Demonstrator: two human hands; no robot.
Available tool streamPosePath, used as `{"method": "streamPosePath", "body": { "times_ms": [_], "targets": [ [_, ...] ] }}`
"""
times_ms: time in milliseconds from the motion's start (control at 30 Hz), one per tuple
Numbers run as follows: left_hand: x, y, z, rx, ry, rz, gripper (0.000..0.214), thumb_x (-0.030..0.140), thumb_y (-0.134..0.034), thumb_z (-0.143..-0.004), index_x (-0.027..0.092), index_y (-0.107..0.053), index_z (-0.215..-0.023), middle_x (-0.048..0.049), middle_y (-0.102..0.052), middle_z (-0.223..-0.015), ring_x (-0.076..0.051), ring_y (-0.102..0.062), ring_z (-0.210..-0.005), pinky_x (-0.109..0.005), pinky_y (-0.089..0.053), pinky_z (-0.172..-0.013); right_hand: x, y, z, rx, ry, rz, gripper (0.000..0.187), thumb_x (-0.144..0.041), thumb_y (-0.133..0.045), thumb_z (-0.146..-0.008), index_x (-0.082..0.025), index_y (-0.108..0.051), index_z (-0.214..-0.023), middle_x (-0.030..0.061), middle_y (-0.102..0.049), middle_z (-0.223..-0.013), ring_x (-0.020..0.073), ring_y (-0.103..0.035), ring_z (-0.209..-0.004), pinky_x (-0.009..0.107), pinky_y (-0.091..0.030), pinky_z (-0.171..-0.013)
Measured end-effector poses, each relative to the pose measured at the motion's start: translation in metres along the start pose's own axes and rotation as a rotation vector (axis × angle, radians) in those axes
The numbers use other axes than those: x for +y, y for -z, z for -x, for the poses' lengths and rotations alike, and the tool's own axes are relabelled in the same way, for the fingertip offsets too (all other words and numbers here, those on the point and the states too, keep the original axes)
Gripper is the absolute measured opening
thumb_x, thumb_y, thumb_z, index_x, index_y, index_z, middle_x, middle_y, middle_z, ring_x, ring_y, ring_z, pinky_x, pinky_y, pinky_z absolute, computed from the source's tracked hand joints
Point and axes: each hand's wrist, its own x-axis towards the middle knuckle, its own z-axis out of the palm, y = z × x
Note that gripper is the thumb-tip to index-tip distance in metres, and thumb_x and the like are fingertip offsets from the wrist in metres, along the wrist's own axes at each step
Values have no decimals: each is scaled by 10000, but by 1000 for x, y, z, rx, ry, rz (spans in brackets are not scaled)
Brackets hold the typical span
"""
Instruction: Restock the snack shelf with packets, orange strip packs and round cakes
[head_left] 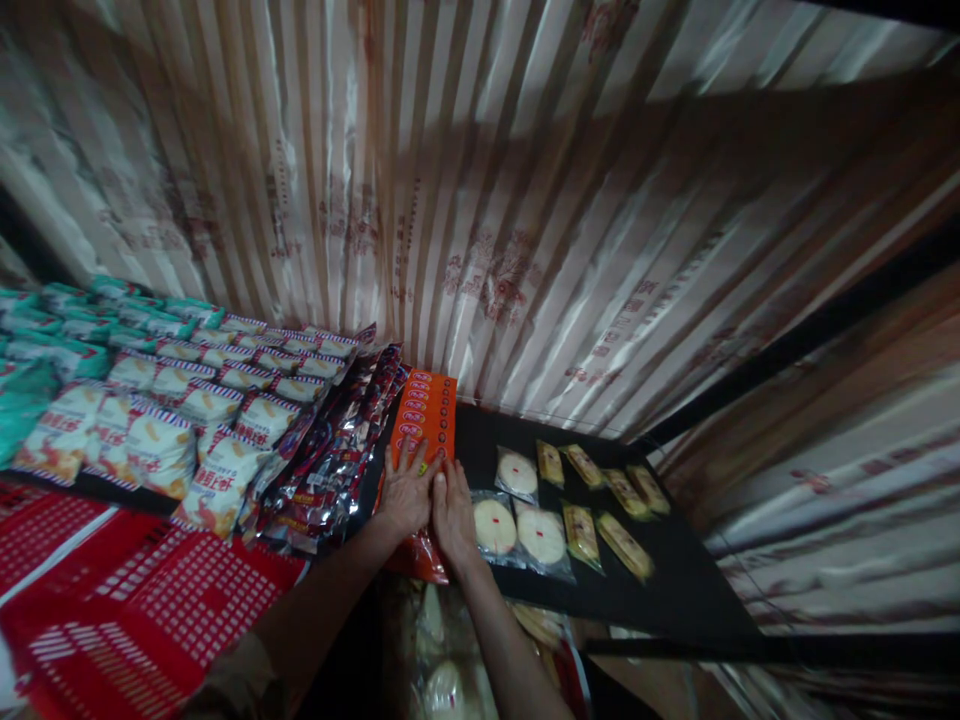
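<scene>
We press both hands flat on an orange packet [424,430] that lies on the black shelf [675,590], close to its left end. Our left hand [406,490] rests on the packet's lower part with the fingers spread and stretched out, palm down, gripping nothing. Our right hand [451,512] lies just beside it, touching it along the thumb side, fingers straight and together, also flat and not closed on anything; its outer edge sits right next to a round white cake in clear wrap [495,527]. The packet's top half, printed with rows of small red ovals, shows above our fingertips, while its lower end, near the shelf's front edge, is partly hidden under our wrists. To the left of the packet a row of shiny dark red bags [337,450] leans against it, and further left stand white snack bags [217,480] and green bags [82,330]. To the right lie more round cakes and several long yellow bars [622,545] in clear wraps. A red plastic crate [150,610] sits below on the left. A striped curtain [487,200] hangs behind the shelf.
</scene>
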Motion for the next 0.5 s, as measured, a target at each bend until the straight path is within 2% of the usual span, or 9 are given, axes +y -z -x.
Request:
{"method": "streamPosePath", "body": {
  "times_ms": [233, 500],
  "targets": [
    [1, -3, 0, -8, 12, -10, 494, 337, -348, -881, 325, -284, -1370, -26, -262, -1466, -320, -103, -1361, -590, -53, -1064, 5, -8, -6, 17, -11, -46, 633, -470, -197, -901, -42, -389, -1327, 166, -335, -1415, 212, -220, -1346, 413, -194, -1096],
    [2, -7, 0, 15, 5, -2, 546, 384, -434, -838, 330, -302, -1365, -29, -267, -1465, -338, -118, -1355, -597, -65, -1060, 5, -4, -31, 79, -141, -190, 676, -514, -164, -893, -46, -370, -1336, 162, -370, -1396, 186, -308, -1311, 356, -229, -1087]
  ]
}}
